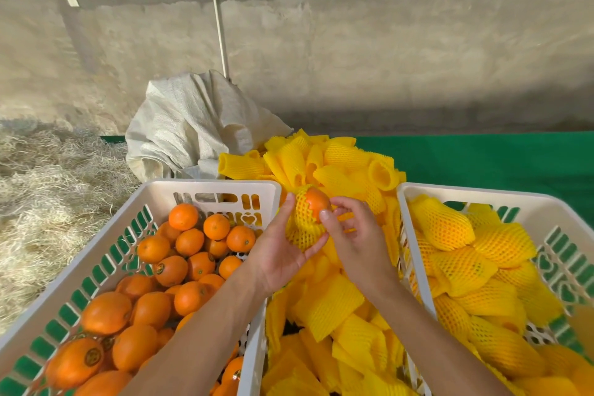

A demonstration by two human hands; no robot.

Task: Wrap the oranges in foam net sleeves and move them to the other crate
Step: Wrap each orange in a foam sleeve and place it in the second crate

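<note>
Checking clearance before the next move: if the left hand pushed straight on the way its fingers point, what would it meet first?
Probably the pile of empty yellow foam net sleeves just beyond the half-sleeved orange that the left hand holds; depth is unclear.

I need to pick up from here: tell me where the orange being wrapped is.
In the head view it is at centre, the orange half in a yellow sleeve, held by both hands above the sleeve pile between the crates.

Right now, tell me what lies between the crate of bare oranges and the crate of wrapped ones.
A heap of empty yellow foam sleeves fills the gap in the head view; above it both hands hold a half-sleeved orange.
</note>
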